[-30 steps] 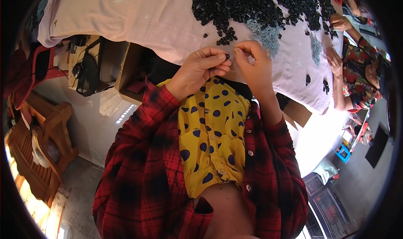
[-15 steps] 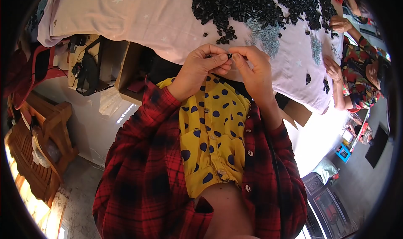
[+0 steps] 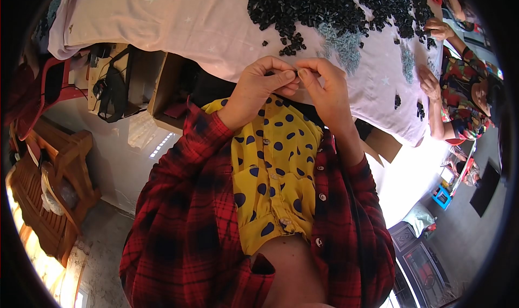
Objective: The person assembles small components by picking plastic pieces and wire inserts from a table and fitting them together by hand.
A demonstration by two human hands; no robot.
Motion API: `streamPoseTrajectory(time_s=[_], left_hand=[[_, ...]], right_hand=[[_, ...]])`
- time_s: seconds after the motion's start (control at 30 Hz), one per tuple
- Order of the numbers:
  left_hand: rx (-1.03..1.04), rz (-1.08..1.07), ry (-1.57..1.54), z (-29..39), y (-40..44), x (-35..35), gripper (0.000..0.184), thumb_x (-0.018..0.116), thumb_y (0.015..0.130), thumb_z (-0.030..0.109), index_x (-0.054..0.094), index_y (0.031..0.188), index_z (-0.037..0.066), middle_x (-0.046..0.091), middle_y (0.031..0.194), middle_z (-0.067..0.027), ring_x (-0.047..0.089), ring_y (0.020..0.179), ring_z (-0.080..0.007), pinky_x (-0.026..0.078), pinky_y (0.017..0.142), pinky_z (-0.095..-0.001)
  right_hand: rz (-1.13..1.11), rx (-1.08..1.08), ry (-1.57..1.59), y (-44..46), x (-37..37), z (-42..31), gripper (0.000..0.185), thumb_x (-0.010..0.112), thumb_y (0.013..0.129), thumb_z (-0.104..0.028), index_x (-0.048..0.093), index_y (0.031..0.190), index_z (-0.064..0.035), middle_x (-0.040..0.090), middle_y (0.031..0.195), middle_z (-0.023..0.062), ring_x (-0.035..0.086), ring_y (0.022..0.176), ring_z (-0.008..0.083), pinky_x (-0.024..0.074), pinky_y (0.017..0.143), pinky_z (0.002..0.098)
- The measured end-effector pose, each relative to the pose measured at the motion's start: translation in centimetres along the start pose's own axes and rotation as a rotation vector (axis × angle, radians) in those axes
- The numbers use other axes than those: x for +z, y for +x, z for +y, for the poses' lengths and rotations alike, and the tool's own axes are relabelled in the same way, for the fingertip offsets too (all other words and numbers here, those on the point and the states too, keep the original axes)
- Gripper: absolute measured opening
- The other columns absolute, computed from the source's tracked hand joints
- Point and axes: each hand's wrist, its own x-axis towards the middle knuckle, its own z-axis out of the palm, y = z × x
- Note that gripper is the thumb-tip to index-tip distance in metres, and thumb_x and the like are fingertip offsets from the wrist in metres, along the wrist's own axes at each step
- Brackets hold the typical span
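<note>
Landmark: the broad heap of small, black, plastic-looking pieces (image 3: 324, 8) on the pale pink, star-printed cloth (image 3: 162, 16). On the near side of the heap, the wearer's left hand (image 3: 254, 91) pinches a small, dark, plastic-looking piece (image 3: 295, 74) between thumb and forefinger. The right hand (image 3: 328, 94), also on the near side, has thumb and forefinger narrowed at that same piece; whether they grip it or some tinier part, cannot tell. Just beside the heap's near edge: a scatter of tiny grey-blue bits (image 3: 346, 51). Right of the heap and nearer the wearer, a co-worker's hand (image 3: 430, 83) is at the cloth's edge. Handling, judged: piece very light, stiff, smooth enough to slip, unlikely to break; best held by its sides, ends free. Hidden: most of the piece, behind fingertips; its shape is unreadable. Single grey-blue bits blur together; the heap's far side is cut off by the frame.
</note>
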Motion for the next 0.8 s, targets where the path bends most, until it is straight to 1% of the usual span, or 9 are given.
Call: streamPoseTrajectory(time_s=[0.13, 0.2, 0.3, 0.33, 0.4, 0.43, 0.5, 0.6, 0.8], left_hand=[[-0.02, -0.004, -0.012, 0.05, -0.06, 0.18, 0.016, 0.062, 0.103, 0.012, 0.065, 0.112, -0.001, 0.073, 0.103, -0.0095, 0.072, 0.094, -0.015, 0.058, 0.086, -0.0269], [-0.037, 0.006, -0.004, 0.27, -0.08, 0.4, 0.017, 0.061, 0.103, 0.013, 0.065, 0.112, -0.001, 0.073, 0.103, -0.0098, 0.072, 0.093, -0.0152, 0.058, 0.086, -0.027], [-0.067, 0.028, -0.002, 0.39, -0.29, 0.77, 0.017, 0.061, 0.103, 0.013, 0.065, 0.111, -0.002, 0.073, 0.102, -0.0106, 0.072, 0.093, -0.0157, 0.058, 0.086, -0.027], [-0.081, 0.04, -0.008, 0.39, -0.35, 0.86, 0.018, 0.061, 0.103, 0.014, 0.065, 0.111, -0.002, 0.073, 0.102, -0.011, 0.072, 0.093, -0.0159, 0.058, 0.085, -0.0271], [-0.105, 0.046, -0.001, 0.44, -0.36, 0.85, 0.019, 0.062, 0.103, 0.014, 0.065, 0.111, -0.003, 0.073, 0.102, -0.0112, 0.072, 0.093, -0.0161, 0.058, 0.085, -0.0269], [-0.128, 0.052, 0.007, 0.44, -0.37, 0.83, 0.019, 0.062, 0.103, 0.015, 0.065, 0.11, -0.003, 0.073, 0.102, -0.0113, 0.072, 0.093, -0.0163, 0.058, 0.085, -0.0267], [-0.143, 0.056, 0.0, 0.36, -0.38, 0.79, 0.02, 0.063, 0.102, 0.015, 0.065, 0.11, -0.003, 0.073, 0.102, -0.0115, 0.072, 0.092, -0.0165, 0.058, 0.084, -0.0265], [-0.167, 0.064, -0.011, 0.38, -0.43, 0.79, 0.02, 0.063, 0.102, 0.016, 0.065, 0.109, -0.003, 0.073, 0.101, -0.0116, 0.072, 0.092, -0.0167, 0.058, 0.084, -0.0262], [-0.153, 0.075, -0.016, 0.14, -0.43, 0.79, 0.017, 0.063, 0.102, 0.015, 0.065, 0.107, -0.002, 0.073, 0.101, -0.0114, 0.072, 0.091, -0.0167, 0.058, 0.083, -0.0262]], right_hand=[[-0.005, 0.127, 0.13, -0.14, 0.0, -0.48, 0.017, 0.064, 0.099, -0.008, 0.068, 0.11, 0.0044, 0.071, 0.091, 0.0068, 0.063, 0.084, 0.0103, 0.0507, 0.076, 0.0259], [-0.021, 0.258, 0.211, -0.26, -0.06, -0.46, 0.016, 0.065, 0.099, -0.009, 0.068, 0.108, 0.0036, 0.07, 0.091, 0.0054, 0.061, 0.085, 0.0096, 0.0499, 0.077, 0.0251], [-0.08, 0.322, 0.235, -0.4, -0.35, 0.09, 0.015, 0.065, 0.099, -0.01, 0.068, 0.105, 0.0032, 0.07, 0.091, 0.0052, 0.06, 0.086, 0.0085, 0.049, 0.078, 0.0239], [-0.08, 0.323, 0.235, -0.39, -0.3, 0.11, 0.015, 0.065, 0.099, -0.01, 0.068, 0.105, 0.0032, 0.07, 0.091, 0.0052, 0.06, 0.086, 0.0085, 0.049, 0.078, 0.0239], [-0.045, 0.207, 0.131, -0.42, -0.2, 0.11, 0.012, 0.068, 0.095, -0.011, 0.068, 0.099, -0.0004, 0.071, 0.087, 0.0103, 0.066, 0.075, 0.0158, 0.0487, 0.075, 0.032], [-0.044, 0.208, 0.132, -0.47, -0.23, 0.06, 0.012, 0.068, 0.095, -0.011, 0.068, 0.099, -0.0004, 0.071, 0.087, 0.0103, 0.066, 0.075, 0.0158, 0.0487, 0.075, 0.032], [-0.022, -0.068, -0.255, -0.56, -0.37, -0.16, 0.011, 0.066, 0.096, -0.012, 0.069, 0.097, -0.0018, 0.068, 0.083, 0.0045, 0.062, 0.073, 0.0155, 0.045, 0.072, 0.0297], [0.022, -0.086, -0.289, -0.6, -0.18, -0.6, 0.01, 0.066, 0.096, -0.014, 0.069, 0.094, -0.0043, 0.067, 0.081, 0.0049, 0.062, 0.07, 0.0202, 0.0421, 0.075, 0.0328], [-0.025, 0.034, -0.176, -0.96, -0.1, 0.12, 0.008, 0.065, 0.096, -0.013, 0.069, 0.097, -0.006, 0.068, 0.086, 0.0044, 0.063, 0.075, 0.0187, 0.0371, 0.087, 0.0343]])
